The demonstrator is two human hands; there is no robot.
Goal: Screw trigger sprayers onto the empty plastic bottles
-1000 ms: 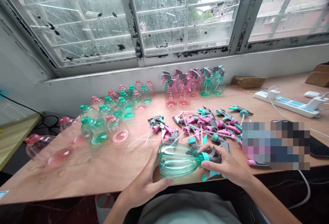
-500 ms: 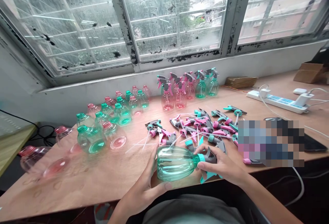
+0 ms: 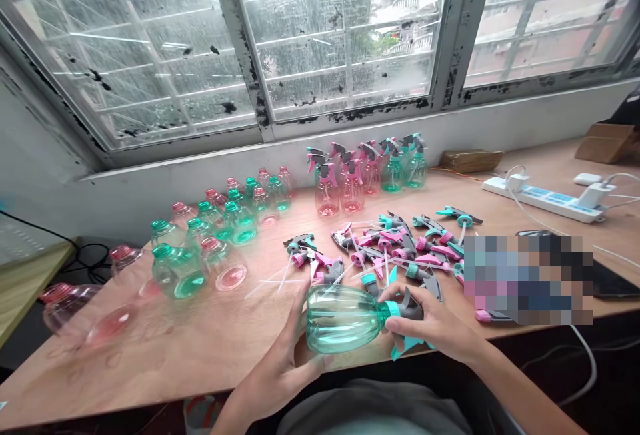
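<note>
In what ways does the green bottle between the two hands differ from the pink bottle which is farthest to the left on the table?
The green bottle lies sideways in the hands, while the pink bottle stands upright on the table. The green bottle has a spray head at its neck; the pink bottle has none. Both are see-through and rounded.

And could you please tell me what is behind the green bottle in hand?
Behind the green bottle lie pink, teal and grey spray heads on the table; what the right hand covers cannot be seen.
</note>
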